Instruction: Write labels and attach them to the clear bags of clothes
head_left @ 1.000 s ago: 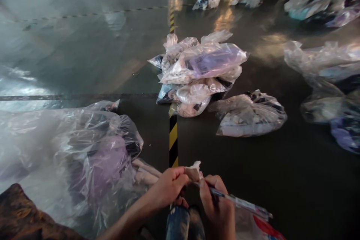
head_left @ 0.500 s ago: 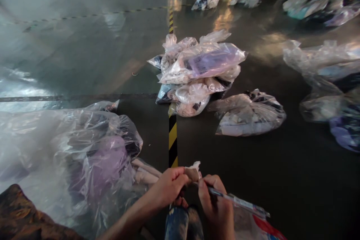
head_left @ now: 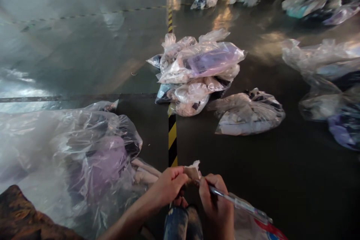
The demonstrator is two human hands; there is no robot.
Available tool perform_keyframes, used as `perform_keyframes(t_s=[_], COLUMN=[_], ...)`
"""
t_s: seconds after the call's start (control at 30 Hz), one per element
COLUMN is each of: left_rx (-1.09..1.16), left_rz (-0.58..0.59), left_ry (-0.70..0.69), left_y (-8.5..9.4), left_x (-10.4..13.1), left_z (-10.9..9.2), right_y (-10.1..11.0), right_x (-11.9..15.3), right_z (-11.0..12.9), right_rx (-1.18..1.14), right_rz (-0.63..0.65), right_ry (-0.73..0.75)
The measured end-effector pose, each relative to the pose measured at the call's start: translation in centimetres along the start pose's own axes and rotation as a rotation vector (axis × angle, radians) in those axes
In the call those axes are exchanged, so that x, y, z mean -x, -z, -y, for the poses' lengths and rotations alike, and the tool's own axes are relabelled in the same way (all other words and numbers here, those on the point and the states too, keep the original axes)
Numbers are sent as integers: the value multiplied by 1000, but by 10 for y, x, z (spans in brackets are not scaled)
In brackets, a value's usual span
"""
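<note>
My left hand (head_left: 170, 183) pinches a small torn piece of brown and white paper (head_left: 192, 171) between thumb and fingers. Just to its right, my right hand (head_left: 216, 200) is closed around a clear-barrelled pen (head_left: 244, 206). The pen's tip end points at the paper, while its back end slants down to the right. Whatever is on the paper is too small to make out. Below the right hand lies a plastic bag with red and blue print (head_left: 267, 228), partly hidden by the hand and pen.
Large clear bags with purple contents (head_left: 107, 161) lie at the left. Ahead, filled bags are piled (head_left: 202, 63) across black-and-yellow floor tape (head_left: 172, 138), with a single bag (head_left: 251, 114) beside them. More bags (head_left: 323, 63) lie at the right and farther back.
The back end of the pen has swung slightly right and down. Both hands keep their hold, and the paper stays nearly in place.
</note>
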State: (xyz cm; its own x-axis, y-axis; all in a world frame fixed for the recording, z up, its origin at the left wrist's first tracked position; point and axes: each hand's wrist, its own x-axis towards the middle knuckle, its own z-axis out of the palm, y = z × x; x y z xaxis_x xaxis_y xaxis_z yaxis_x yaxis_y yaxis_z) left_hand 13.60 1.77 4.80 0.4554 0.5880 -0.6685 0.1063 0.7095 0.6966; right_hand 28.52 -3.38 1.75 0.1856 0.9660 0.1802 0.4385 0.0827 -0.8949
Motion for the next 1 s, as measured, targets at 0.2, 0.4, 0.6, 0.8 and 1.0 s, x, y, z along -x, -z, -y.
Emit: perform_keyframes(t_s=[0.2,0.4,0.6,0.8,1.0], left_rx=[-8,24,40,0,-97], left_rz=[4,11,8,-2,-3], left_ry=[29,36,36,46,52], left_y=[0,-1,1,2,11], left_x=[0,-1,-2,-4,-5], left_z=[-1,1,4,1,-3], right_y=[1,0,-1,-3,8], right_x=[1,0,-1,-2,-4], right_z=[1,0,0,3,19], right_rx=[-10,-18,-12,-73,-307], right_rz=[38,-27,-9,33,-68], right_ry=[-59,-51,-52,-124,-280])
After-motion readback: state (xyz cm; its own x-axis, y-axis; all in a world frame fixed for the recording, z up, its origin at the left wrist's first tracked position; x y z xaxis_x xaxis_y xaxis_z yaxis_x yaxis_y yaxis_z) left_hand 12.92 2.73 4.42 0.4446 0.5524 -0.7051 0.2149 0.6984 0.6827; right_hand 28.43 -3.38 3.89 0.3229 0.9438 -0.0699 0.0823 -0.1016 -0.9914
